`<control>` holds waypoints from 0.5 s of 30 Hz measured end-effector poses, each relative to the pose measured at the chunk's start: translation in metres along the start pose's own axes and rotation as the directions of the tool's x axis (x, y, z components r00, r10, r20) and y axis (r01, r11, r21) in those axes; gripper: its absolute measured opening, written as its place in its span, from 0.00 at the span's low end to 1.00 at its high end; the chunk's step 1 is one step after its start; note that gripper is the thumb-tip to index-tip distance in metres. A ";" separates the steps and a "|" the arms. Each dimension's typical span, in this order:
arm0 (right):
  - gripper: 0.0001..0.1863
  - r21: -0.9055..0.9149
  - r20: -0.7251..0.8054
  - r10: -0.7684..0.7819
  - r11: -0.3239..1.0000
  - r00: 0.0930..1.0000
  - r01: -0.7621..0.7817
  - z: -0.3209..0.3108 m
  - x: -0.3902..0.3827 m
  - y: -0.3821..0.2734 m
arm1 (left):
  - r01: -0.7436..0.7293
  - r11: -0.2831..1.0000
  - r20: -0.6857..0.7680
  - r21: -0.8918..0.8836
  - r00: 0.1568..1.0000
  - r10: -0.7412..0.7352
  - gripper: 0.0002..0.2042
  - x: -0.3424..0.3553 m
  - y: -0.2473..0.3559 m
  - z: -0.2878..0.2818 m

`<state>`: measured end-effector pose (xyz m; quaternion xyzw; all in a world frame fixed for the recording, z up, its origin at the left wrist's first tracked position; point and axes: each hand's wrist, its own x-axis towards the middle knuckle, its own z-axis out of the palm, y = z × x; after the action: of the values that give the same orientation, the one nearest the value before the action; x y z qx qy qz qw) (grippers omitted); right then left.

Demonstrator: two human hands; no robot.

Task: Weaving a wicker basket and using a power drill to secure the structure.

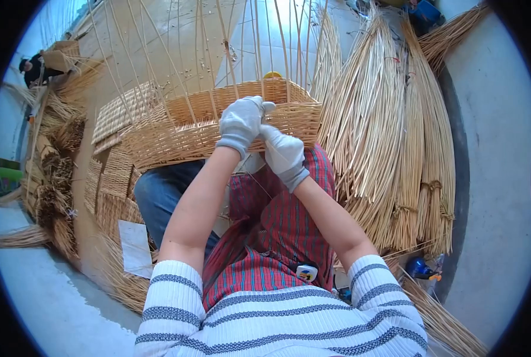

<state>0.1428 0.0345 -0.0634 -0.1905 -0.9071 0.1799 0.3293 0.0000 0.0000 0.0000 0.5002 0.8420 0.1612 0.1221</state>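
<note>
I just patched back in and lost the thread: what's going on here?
A person is handling a part-woven wicker basket at their knees. Both gloved hands meet at its near wall: the left hand lies over the upper edge, the right hand just below and to its right. Their fingertips are mostly hidden. Long thin stakes rise unwoven from the basket. Bundles of pale rods lie to the right, woven panels to the left.
</note>
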 end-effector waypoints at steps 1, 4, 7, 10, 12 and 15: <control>0.15 -0.002 0.062 0.014 1.000 0.998 -0.014 -0.004 0.001 -0.003 | 0.024 0.999 -0.006 0.027 1.000 -0.024 0.14 0.003 0.000 0.001; 0.25 0.128 -0.020 -0.064 0.990 0.998 0.066 -0.014 -0.006 -0.030 | 0.052 0.995 -0.188 0.090 0.982 -0.034 0.13 -0.011 -0.015 -0.006; 0.30 0.162 0.377 -0.018 0.986 0.926 -0.047 -0.084 -0.071 -0.037 | 0.039 0.984 -0.271 0.173 0.962 0.010 0.18 -0.014 -0.008 0.007; 0.22 0.361 0.403 -0.250 0.927 0.881 0.098 -0.148 -0.141 -0.051 | 0.052 0.972 -0.355 0.229 0.934 0.034 0.23 -0.011 0.002 0.009; 0.23 0.489 0.473 -0.309 0.871 0.825 0.046 -0.178 -0.186 -0.068 | 0.085 0.976 -0.318 0.198 0.948 -0.018 0.30 -0.011 0.008 0.000; 0.26 0.264 0.517 -0.186 0.963 0.835 0.051 -0.193 -0.231 -0.085 | 0.188 0.978 -0.216 0.084 0.962 -0.167 0.28 -0.007 0.023 -0.018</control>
<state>0.4161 -0.1078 -0.0088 -0.0345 -0.9446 0.3128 0.0932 0.0153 0.0010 0.0258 0.4087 0.8988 0.1569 0.0212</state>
